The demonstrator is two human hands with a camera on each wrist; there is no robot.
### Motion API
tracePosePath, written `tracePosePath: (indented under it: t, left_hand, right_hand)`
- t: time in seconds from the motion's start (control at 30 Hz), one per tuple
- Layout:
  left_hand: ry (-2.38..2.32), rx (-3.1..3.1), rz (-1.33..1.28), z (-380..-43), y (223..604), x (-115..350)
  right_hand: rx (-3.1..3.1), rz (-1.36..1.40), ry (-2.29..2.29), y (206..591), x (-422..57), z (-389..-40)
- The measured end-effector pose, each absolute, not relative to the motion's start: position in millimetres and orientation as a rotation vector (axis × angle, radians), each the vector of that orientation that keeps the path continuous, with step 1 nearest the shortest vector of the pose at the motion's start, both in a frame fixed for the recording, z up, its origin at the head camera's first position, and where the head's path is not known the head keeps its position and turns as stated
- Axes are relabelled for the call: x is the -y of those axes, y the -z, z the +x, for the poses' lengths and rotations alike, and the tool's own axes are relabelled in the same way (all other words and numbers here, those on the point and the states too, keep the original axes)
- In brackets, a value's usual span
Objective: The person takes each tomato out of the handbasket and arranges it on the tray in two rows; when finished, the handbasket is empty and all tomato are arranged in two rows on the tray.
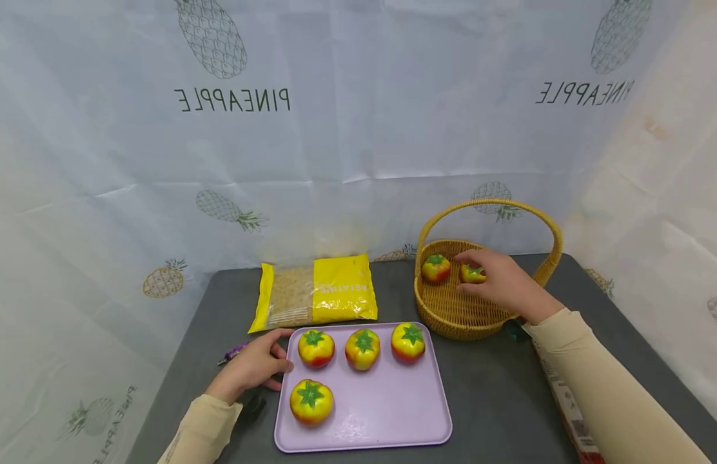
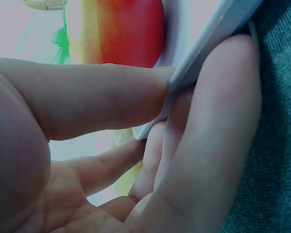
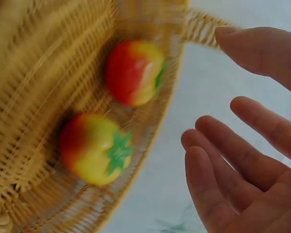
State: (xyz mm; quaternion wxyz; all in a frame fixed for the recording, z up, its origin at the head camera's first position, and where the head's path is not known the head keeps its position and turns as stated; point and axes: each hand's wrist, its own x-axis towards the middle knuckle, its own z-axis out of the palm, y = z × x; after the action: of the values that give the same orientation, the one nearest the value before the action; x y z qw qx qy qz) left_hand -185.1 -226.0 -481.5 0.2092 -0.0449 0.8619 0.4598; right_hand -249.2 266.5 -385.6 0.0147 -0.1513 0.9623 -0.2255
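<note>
A lilac tray (image 1: 387, 409) lies at the front of the table, with several yellow-and-red toy fruits (image 1: 312, 403) on it, each topped by a green star-shaped leaf. My left hand (image 1: 251, 368) pinches the tray's left edge; the left wrist view shows the thumb (image 2: 121, 94) over the rim and fingers underneath. At the back right stands a wicker basket (image 1: 460, 309) holding two similar toy fruits (image 3: 97, 148). My right hand (image 1: 506, 283) hovers above the basket, partly covering one fruit in the head view. Its fingers are spread, with nothing between them in the right wrist view.
Behind the tray lies a yellow pasta bag (image 1: 343, 290). The basket's tall handle (image 1: 492, 202) arches over its opening. A small purple object (image 1: 233, 352) sits beyond my left hand. Partly under my right forearm is a printed package (image 1: 573, 412). A pineapple-print cloth hangs behind the table.
</note>
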Motion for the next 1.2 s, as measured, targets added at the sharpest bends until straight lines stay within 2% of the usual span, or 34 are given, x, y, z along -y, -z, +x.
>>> tracePosePath:
  t: [0.6, 1.2]
  left_hand:
    - [-1.315, -2.375, -0.153, -184, 485, 227]
    - [-1.307, -2.381, -0.16, -183, 486, 227]
  right_hand:
    - [-3.002, -0.312, 0.732, 413, -295, -291]
    - [-2.94, -0.186, 0.668, 424, -300, -306]
